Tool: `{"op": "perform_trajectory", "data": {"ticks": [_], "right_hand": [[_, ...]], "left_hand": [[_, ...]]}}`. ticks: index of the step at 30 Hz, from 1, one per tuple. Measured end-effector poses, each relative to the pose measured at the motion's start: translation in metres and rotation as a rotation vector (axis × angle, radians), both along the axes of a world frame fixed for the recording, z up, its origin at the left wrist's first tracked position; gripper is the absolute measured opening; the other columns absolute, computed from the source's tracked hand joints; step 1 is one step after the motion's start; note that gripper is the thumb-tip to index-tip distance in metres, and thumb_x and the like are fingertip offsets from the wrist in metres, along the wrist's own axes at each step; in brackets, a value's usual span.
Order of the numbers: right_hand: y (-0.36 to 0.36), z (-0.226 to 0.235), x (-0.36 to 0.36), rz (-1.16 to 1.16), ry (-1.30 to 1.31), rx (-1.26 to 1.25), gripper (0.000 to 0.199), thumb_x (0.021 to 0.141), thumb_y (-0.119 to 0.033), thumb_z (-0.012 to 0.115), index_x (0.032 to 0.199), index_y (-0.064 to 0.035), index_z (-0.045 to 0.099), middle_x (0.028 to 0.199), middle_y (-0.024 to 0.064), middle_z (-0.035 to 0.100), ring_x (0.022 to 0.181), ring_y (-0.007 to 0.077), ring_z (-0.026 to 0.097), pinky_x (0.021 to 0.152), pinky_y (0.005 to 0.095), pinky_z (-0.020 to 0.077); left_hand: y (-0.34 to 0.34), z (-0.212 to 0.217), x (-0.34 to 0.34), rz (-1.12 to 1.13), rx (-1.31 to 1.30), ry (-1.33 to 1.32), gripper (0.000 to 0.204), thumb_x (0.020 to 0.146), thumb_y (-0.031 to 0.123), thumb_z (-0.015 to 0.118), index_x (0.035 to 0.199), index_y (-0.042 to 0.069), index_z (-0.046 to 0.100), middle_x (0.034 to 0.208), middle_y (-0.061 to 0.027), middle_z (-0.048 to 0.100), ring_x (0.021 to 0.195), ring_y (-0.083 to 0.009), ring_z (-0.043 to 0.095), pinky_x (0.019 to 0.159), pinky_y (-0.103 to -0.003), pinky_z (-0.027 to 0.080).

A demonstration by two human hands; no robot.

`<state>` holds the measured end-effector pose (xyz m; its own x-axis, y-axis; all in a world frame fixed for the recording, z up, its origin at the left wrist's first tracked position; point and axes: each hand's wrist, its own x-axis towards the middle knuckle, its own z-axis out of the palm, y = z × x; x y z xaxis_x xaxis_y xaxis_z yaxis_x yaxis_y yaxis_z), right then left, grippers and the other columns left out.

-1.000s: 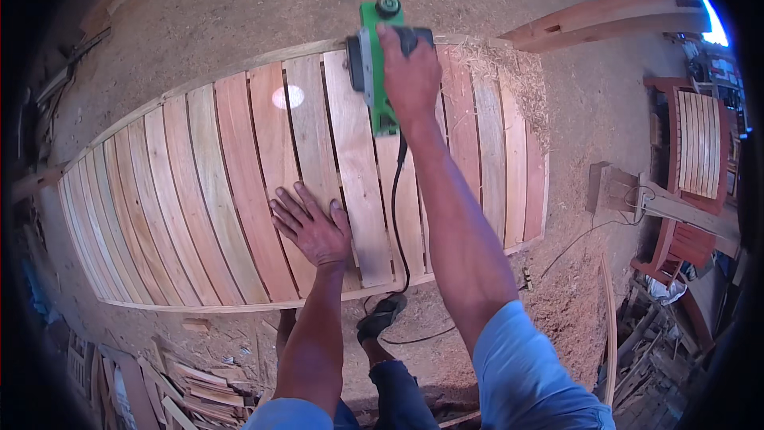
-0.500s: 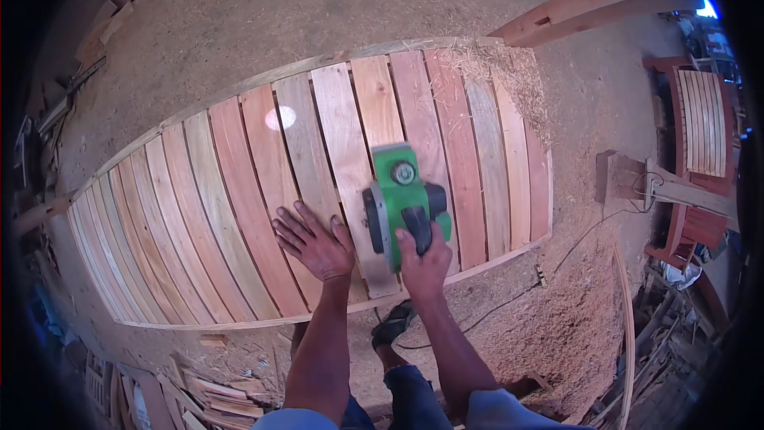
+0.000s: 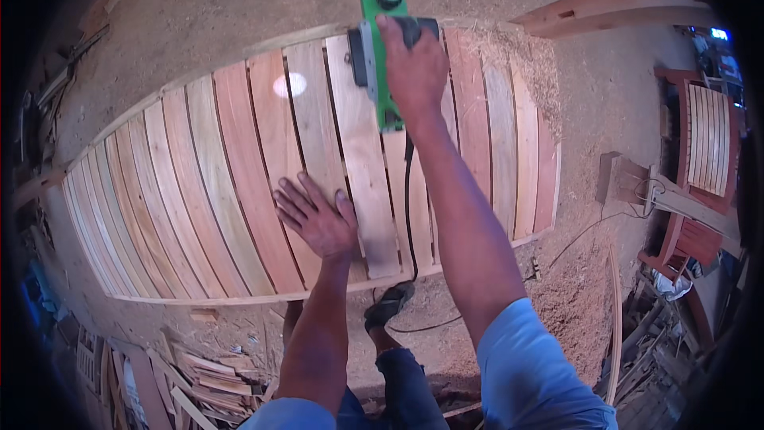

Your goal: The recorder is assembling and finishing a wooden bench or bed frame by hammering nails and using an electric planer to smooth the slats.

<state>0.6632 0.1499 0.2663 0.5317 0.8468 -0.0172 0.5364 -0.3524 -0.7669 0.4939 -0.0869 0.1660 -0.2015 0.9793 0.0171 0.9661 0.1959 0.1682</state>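
My right hand [image 3: 415, 68] is closed round the handle of a green and black electric planer [image 3: 383, 80]. The planer rests on the slats at the far edge of a wooden slatted panel [image 3: 235, 167], its front end reaching past the frame. A black cord [image 3: 408, 207] trails from its rear across the slats toward me. My left hand [image 3: 322, 219] lies flat on the middle slats with fingers spread, holding nothing. The planer's underside and the tips of my right fingers are hidden.
Wood shavings [image 3: 529, 72] cover the panel's far right corner, and a sawdust heap [image 3: 561, 310] lies on the floor to the right. A long timber beam [image 3: 613, 4] stands at the far right. Scrap wood [image 3: 215, 382] is piled at the near left. A reddish slatted piece [image 3: 704, 135] stands further right.
My right hand has pushed the planer away from me, from the panel's near half to its far edge. The cord now shows across the slats. My left hand stays on about the same slats.
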Motion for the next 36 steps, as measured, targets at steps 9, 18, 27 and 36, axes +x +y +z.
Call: {"op": "perform_trajectory", "data": {"ticks": [9, 18, 27, 36], "right_hand": [[-0.134, -0.006, -0.003, 0.011, 0.137, -0.068, 0.068, 0.097, -0.058, 0.077, 0.109, 0.0096, 0.071, 0.095, 0.0264, 0.074, 0.095, 0.0416, 0.074, 0.085, 0.0515, 0.0559], [-0.467, 0.012, -0.043, -0.005, 0.212, -0.255, 0.059, 0.095, -0.041, 0.083, 0.127, 0.0046, 0.063, 0.093, 0.0265, 0.072, 0.087, 0.044, 0.074, 0.078, 0.0508, 0.0566], [-0.549, -0.005, -0.071, -0.02, 0.299, -0.221, 0.052, 0.091, -0.035, 0.087, 0.123, -0.0024, 0.064, 0.083, 0.0194, 0.073, 0.074, 0.0397, 0.075, 0.067, 0.0458, 0.0578], [-0.477, -0.004, -0.078, -0.007, 0.254, -0.191, 0.044, 0.091, -0.032, 0.087, 0.115, -0.0026, 0.064, 0.082, 0.0195, 0.073, 0.075, 0.0395, 0.076, 0.066, 0.0457, 0.058]], "left_hand": [[-0.013, -0.02, -0.002, -0.011, 0.057, 0.005, 0.083, 0.108, 0.05, 0.047, 0.173, 0.003, 0.026, 0.177, -0.0349, 0.018, 0.162, -0.0592, 0.015, 0.129, -0.071, 0.009], [-0.012, -0.027, -0.005, -0.035, 0.15, 0.06, 0.079, 0.108, 0.05, 0.047, 0.17, 0.003, 0.032, 0.174, -0.0345, 0.026, 0.16, -0.0584, 0.021, 0.128, -0.07, 0.013], [-0.001, -0.019, -0.076, -0.393, 0.218, 0.084, 0.062, 0.107, 0.044, 0.053, 0.161, 0.015, 0.051, 0.158, -0.0278, 0.047, 0.142, -0.0497, 0.044, 0.121, -0.063, 0.029], [-0.004, -0.018, -0.076, -0.406, 0.25, 0.067, 0.061, 0.106, 0.041, 0.055, 0.16, 0.013, 0.053, 0.154, -0.0267, 0.05, 0.139, -0.0493, 0.045, 0.12, -0.064, 0.031]]}}
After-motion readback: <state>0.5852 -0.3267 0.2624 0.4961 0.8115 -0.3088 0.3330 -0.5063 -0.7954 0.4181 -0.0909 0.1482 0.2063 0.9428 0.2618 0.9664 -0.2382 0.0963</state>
